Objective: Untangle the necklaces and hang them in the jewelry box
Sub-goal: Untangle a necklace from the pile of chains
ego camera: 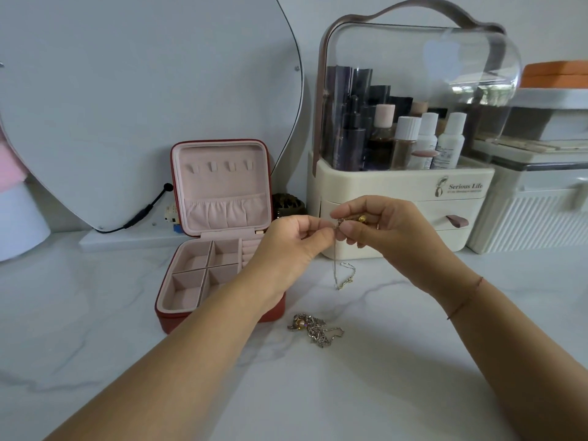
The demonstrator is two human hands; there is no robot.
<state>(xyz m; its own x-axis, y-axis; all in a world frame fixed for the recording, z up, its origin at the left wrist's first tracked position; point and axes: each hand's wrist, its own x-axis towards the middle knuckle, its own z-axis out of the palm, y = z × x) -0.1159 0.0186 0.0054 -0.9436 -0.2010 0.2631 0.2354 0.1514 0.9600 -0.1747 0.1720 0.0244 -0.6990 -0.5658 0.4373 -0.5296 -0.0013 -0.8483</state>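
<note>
While my left hand (286, 246) and right hand (381, 227) pinched one chain (336, 272) mid-frame, no necklace hung in the box (166, 320). A tangled heap (313, 329) lay below.

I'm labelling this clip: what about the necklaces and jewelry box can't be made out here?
1. Head view: the held necklace's pinched stretch, covered by the left hand and right hand.
2. Head view: chain count in the tabletop pile, too small and tangled.
3. Head view: the jewelry box's right compartments, behind the left hand.
</note>
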